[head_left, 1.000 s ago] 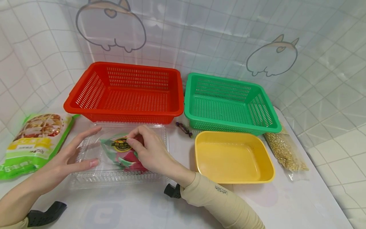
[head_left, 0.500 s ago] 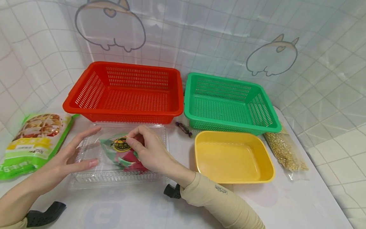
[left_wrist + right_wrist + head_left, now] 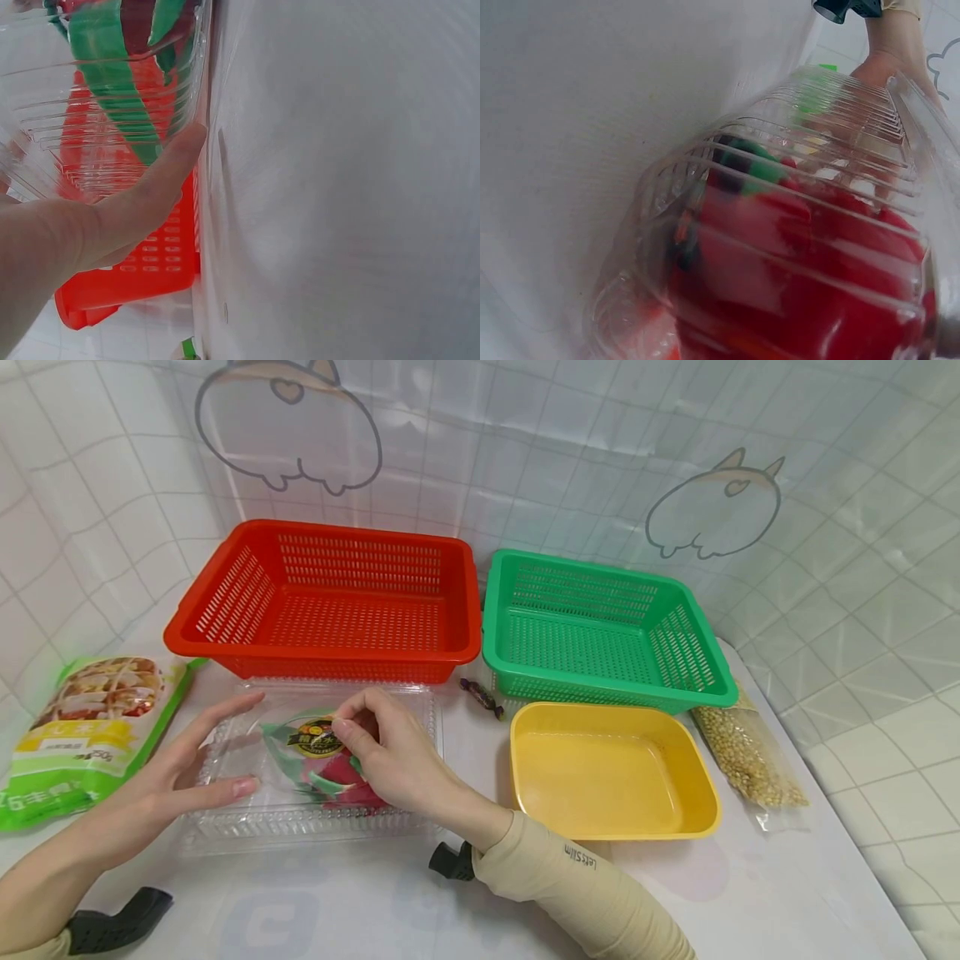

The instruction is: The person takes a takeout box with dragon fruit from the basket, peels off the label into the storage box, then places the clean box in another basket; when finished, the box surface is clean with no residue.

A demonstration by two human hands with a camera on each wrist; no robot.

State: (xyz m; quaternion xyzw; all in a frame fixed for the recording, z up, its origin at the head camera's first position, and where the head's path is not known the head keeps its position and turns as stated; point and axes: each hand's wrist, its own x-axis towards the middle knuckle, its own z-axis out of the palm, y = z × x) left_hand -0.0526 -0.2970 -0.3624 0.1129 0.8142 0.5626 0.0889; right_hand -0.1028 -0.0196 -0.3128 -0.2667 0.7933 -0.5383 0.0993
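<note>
A clear plastic clamshell box (image 3: 247, 727) lies on the table in the head view, with a red and green dragon fruit (image 3: 333, 777) inside. On its lid is a round black and gold sticker (image 3: 315, 737). My right hand (image 3: 397, 752) is over the lid, thumb and forefinger pinching the sticker's right edge; the other fingertips are partly hidden. My left hand (image 3: 176, 772) rests against the box's left side, thumb and fingers spread and fairly straight. In the left wrist view a finger lies along the ribbed box wall. The right wrist view shows the fruit (image 3: 780, 255) through the plastic.
A red basket (image 3: 322, 656) stands right behind the box, with a green basket (image 3: 607, 689) beside it. A yellow tub (image 3: 611, 835) and a bag of corn kernels (image 3: 742, 752) are at the right. A wrapped candy (image 3: 482, 699) lies between; a food bag (image 3: 97, 727) lies left.
The sticker's right edge looks slightly more lifted and shiny at the right fingertips. Both hands and the box stay almost where they were.
</note>
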